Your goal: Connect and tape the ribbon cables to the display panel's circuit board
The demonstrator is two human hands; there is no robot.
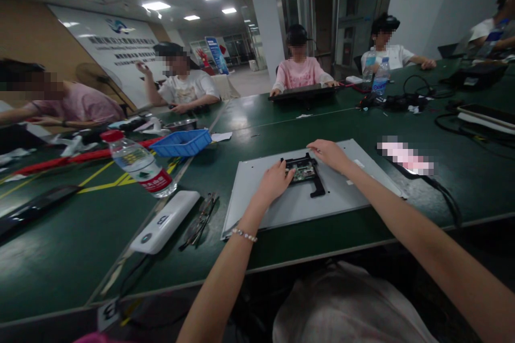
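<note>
A flat silvery-grey panel (257, 201) lies on the table in front of me. On it sits a black plastic bracket (318, 185) around a green circuit board (303, 172). My left hand (273, 185) is closed on the bracket's left side, its thumb reaching over toward the board. Close to the bracket's upper right corner, my right hand (330, 155) has its fingers stretched out to the left above the panel. Its fingertips are partly hidden, and whether they touch the bracket is unclear.
Left of the panel are eyeglasses (200, 221), a white power bank (166, 222), a water bottle (139, 166) and a blue tray (183, 143). A phone with a cable (406, 159) lies to the right. Several people sit around the table; one holds a dark panel (304, 95).
</note>
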